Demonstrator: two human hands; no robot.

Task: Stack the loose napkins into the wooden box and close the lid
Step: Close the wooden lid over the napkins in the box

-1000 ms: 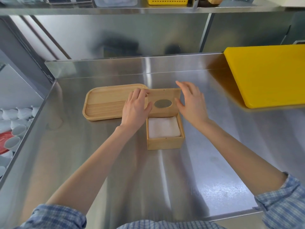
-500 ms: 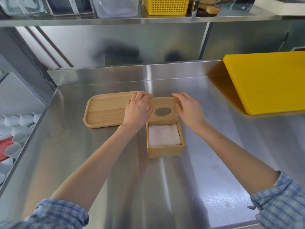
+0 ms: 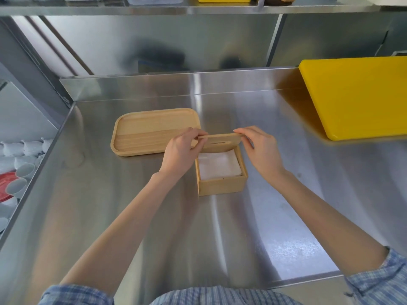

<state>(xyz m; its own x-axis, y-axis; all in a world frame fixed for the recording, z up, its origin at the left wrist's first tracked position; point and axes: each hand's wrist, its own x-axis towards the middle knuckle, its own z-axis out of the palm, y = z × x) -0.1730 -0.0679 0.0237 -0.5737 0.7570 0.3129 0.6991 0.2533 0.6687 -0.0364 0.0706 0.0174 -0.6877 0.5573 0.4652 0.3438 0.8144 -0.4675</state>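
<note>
A small square wooden box (image 3: 221,187) stands in the middle of the steel counter with white napkins (image 3: 218,165) stacked inside. Its hinged lid (image 3: 221,142), with an oval slot, is tilted forward over the back of the box, half lowered. My left hand (image 3: 181,151) pinches the lid's left top corner. My right hand (image 3: 261,148) pinches its right top corner. The far part of the napkin stack is hidden under the lid.
A wooden tray (image 3: 152,130) lies just behind and left of the box. A big yellow cutting board (image 3: 356,95) sits at the right. White cups (image 3: 17,155) and a red plate (image 3: 5,186) sit on a lower level past the counter's left edge.
Both hands have taken the lid by its top corners and tipped it forward from upright, down over the box.
</note>
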